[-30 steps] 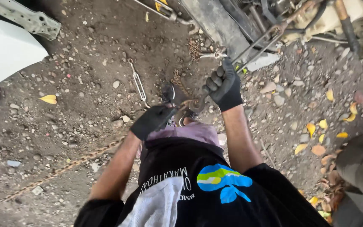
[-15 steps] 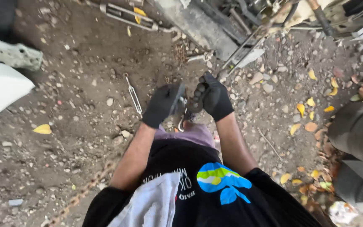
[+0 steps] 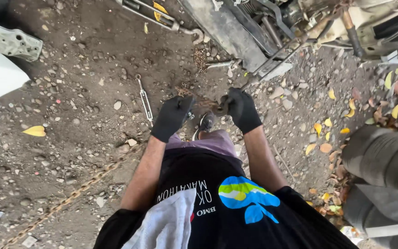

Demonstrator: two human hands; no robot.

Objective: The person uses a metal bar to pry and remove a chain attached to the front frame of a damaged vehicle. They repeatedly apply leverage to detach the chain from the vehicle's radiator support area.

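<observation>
Both black-gloved hands meet over the gravel ground (image 3: 70,83), just short of the vehicle underbody (image 3: 236,32) at its far edge: the left hand (image 3: 172,116) and the right hand (image 3: 241,108) are each closed around an end of a short rusty chain (image 3: 207,103), which stretches between the two fists and touches both. A metal turnbuckle (image 3: 144,97) lies on the dirt just left of the left hand, and a longer chain (image 3: 70,196) trails toward the near left corner.
</observation>
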